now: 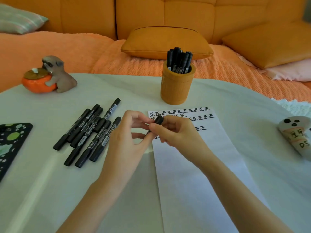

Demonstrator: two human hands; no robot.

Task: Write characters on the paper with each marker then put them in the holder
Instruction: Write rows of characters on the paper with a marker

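Over the top left corner of the white paper, both my hands hold one black marker. My left hand pinches its lower end, and my right hand grips the upper end by the cap. Most of the marker is hidden by my fingers. Rows of black characters fill the top of the paper. Several black markers lie in a loose pile on the table to the left. An orange cylindrical holder stands behind the paper with several black markers upright in it.
A dog figurine with an orange bowl sits at the far left of the white table. A black patterned pad lies at the left edge. A white ghost-like figure lies at the right. An orange sofa with cushions is behind.
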